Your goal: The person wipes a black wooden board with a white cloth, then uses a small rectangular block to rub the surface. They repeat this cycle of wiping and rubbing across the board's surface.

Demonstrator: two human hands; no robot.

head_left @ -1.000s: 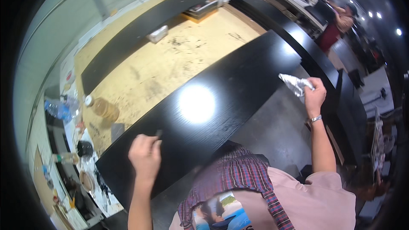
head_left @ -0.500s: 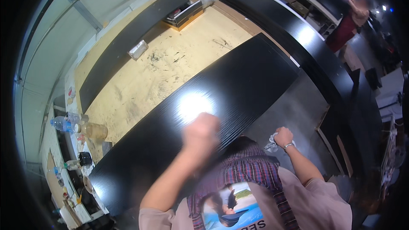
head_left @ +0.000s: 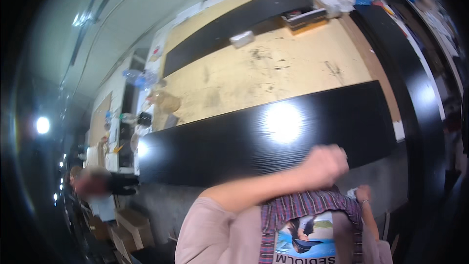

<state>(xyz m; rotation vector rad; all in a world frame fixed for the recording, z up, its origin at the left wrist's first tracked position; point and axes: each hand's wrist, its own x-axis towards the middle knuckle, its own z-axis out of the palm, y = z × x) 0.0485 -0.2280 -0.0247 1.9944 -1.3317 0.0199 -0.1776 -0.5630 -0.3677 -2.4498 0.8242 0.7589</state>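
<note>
Right now the person's left hand is raised across the chest, curled into a loose fist in front of the long black panel; it is blurred, and I cannot tell whether anything is pinched inside it. Lower down, the right hand sits close to the body at the edge of a plaid shirt, fingers closed around something pale and crumpled, perhaps a rag, though it is too small to be sure. The glossy black panel lies flat along the near side of the table, with a bright lamp glare near its middle. Beyond it the bare, scuffed wooden top shows, and a second black panel lies along the far side with a small grey block beside it. Bottles and jars crowd the table's left end. Another person stands off to the left, well apart.
</note>
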